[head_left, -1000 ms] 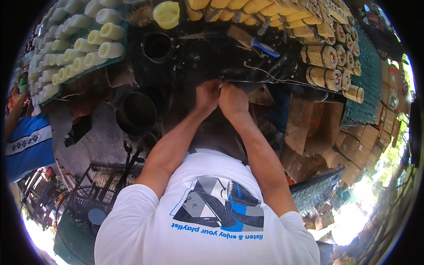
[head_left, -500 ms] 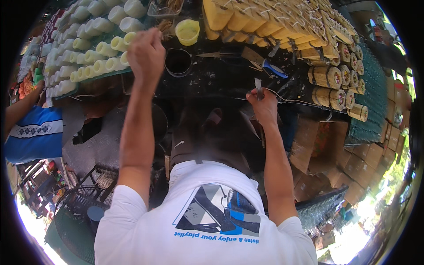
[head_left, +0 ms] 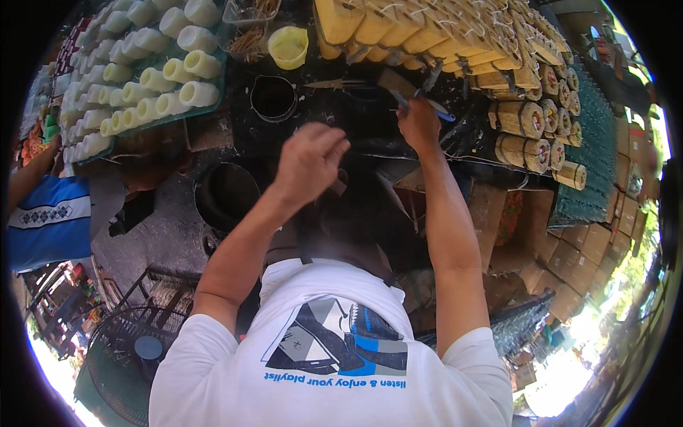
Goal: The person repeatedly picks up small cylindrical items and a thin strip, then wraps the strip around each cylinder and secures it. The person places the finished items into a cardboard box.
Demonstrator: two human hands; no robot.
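Note:
My left hand hangs in front of the table's near edge, fingers curled together. Whatever it pinches, if anything, is too small to make out. My right hand is over the black tabletop, closed around a short, flat grey blade-like piece that juts out past the fingers. Just beyond that hand lies a tool with a blue handle, partly covered by it. Pointed scissors rest farther back on the table, left of the right hand. A round dark metal pot stands beyond my left hand.
Rows of whitish wax cups fill a glass sheet at left. A yellow bowl stands behind the pot. Yellow blocks with white strings and tied bamboo-like rolls line the right. Below sits an open carton; a fan stands lower left.
My left hand has come down and right, from beside the wax cups to the table's near edge. My right hand has moved forward over the table, toward the blue-handled tool.

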